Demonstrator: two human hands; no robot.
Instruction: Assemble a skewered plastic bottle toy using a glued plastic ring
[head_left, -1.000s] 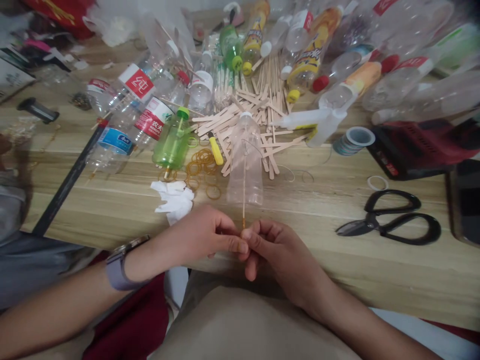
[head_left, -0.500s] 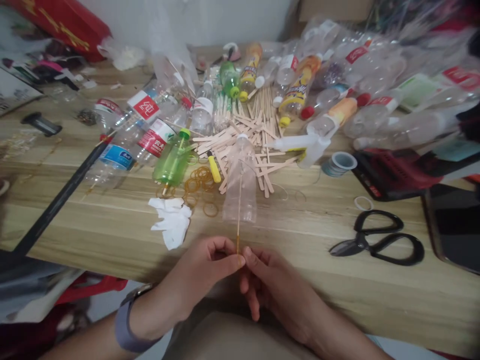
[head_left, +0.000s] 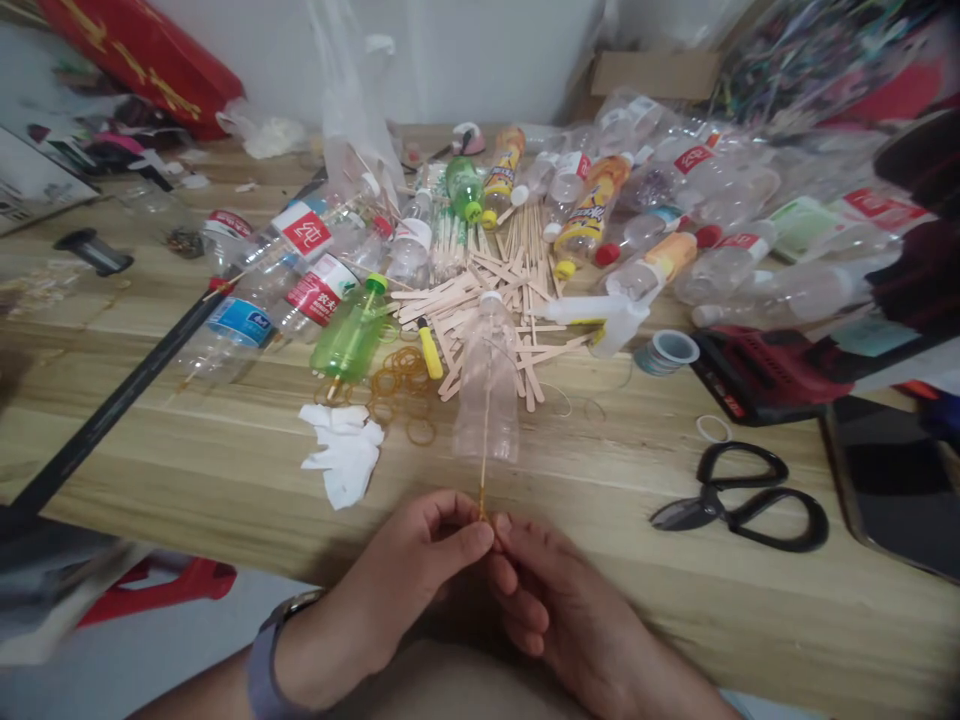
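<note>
A clear plastic bottle (head_left: 486, 385) with a white cap lies on the table, its base toward me. A thin wooden stick (head_left: 484, 470) runs along the bottle and out past its base to my fingers. Amber rubber band appears to be wound around its near end. My left hand (head_left: 439, 550) pinches that end between thumb and fingers. Against the left thumb, my right hand (head_left: 544, 580) has its thumb and forefinger pressed together, with the other fingers curled below. What the right fingertips hold is hidden.
Loose rubber bands (head_left: 405, 378), a torn white tissue (head_left: 343, 455) and a green bottle (head_left: 351, 335) lie left. Flat wooden sticks (head_left: 502, 275) are heaped behind. To the right are black-handled scissors (head_left: 742, 500), a spool (head_left: 666, 352), a phone (head_left: 896, 475) and several bottles.
The view has shifted, so the table appears slightly lower. Both hands stay together at the stick's end; the right fingers have shifted and curled a little more.
</note>
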